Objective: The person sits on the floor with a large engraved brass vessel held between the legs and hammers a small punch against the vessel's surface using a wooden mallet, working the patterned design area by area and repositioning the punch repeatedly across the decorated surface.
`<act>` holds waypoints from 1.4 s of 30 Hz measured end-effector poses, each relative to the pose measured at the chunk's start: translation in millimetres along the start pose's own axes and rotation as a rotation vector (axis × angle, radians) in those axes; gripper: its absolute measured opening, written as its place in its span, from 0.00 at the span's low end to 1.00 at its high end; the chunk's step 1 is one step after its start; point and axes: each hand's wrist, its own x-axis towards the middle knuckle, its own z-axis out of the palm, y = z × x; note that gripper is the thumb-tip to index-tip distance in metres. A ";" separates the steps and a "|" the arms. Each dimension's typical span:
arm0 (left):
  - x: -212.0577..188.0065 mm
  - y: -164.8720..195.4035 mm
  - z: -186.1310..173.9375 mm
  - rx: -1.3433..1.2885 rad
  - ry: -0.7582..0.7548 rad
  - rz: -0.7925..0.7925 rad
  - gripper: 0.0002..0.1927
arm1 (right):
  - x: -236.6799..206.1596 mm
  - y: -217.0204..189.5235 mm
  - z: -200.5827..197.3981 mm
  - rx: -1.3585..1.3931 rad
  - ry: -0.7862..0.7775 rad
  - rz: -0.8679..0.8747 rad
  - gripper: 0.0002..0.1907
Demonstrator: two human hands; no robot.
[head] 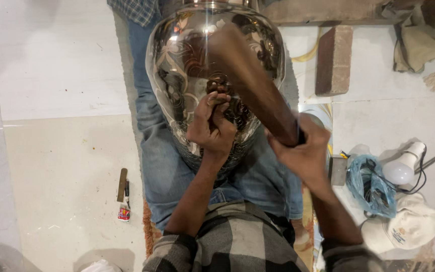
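Resting across the person's lap, a large polished metal vase (197, 75) lies on its side with its neck pointing away from the body; the jean-clad legs cradle it so that it cannot roll. The left hand (211, 126) presses against the belly of the vase, its fingers closed tightly around a small dark tool (218, 84) whose tip meets the engraved floral surface. The right hand (303, 148), just right of the vase, wraps fully around the lower end of a long wooden mallet (250, 80), which slants up over the vase toward the tool, a posture suited to striking it.

The shape of the tool tip cannot be made out, because the fingers and the reflections mask it. The neck of the vase is cut off at the top edge. Motion blur softens the mallet. Right of the vase, a white bulb (401, 168) lies beside a blue plastic bag (371, 184); a brick (334, 59) stands beyond.
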 end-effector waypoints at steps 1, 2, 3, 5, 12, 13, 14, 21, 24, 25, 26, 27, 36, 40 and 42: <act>-6.4 -1.9 5.1 0.038 0.009 0.019 0.15 | 7.6 -3.7 -16.1 -0.018 -0.010 -0.073 0.21; -15.9 -2.2 10.1 0.076 0.020 0.040 0.16 | 13.2 -7.7 -32.7 -0.035 -0.020 -0.147 0.23; -21.7 -1.5 10.6 0.113 0.037 0.036 0.16 | 19.2 -15.9 -46.6 -0.039 -0.090 -0.189 0.22; -32.9 -0.1 7.6 0.187 0.072 0.022 0.16 | 31.1 -35.8 -69.7 -0.048 -0.236 -0.270 0.22; -20.2 -20.7 -0.3 0.220 0.022 -0.020 0.08 | 88.1 -94.0 -66.1 -1.019 -0.704 -0.285 0.15; -18.3 -21.7 0.3 0.228 0.017 0.019 0.09 | 92.2 -93.5 -61.6 -1.024 -0.718 -0.301 0.16; -18.9 -23.0 0.2 0.238 0.014 0.055 0.11 | 94.7 -90.9 -58.0 -0.952 -0.665 -0.321 0.15; 5.7 -30.5 -5.1 0.297 -0.196 0.068 0.19 | 111.9 -57.8 -52.1 -0.713 -0.618 -0.211 0.13; 25.6 -36.2 -4.6 0.252 -0.326 0.124 0.23 | 118.9 -48.9 -52.4 -0.722 -0.589 -0.200 0.13; 31.6 -37.5 -4.9 0.235 -0.374 0.121 0.24 | 119.5 -45.5 -51.4 -0.813 -0.600 -0.198 0.14; 37.5 -39.6 -4.8 0.215 -0.429 0.123 0.24 | 119.4 -40.5 -50.0 -0.574 -0.552 -0.198 0.14; 44.3 -42.1 -3.3 0.219 -0.474 0.160 0.26 | 119.7 -34.4 -48.0 -0.338 -0.496 -0.194 0.14; 57.9 -31.4 -3.9 0.266 -0.749 0.315 0.28 | 70.4 31.9 -59.6 -0.397 -0.352 -0.026 0.17; 64.2 -23.6 1.1 0.244 -0.819 0.369 0.27 | 36.3 56.1 -61.1 -0.168 -0.238 0.058 0.14; 72.8 -24.0 6.0 0.251 -0.902 0.350 0.29 | 22.8 70.4 -48.4 -0.080 -0.201 0.217 0.11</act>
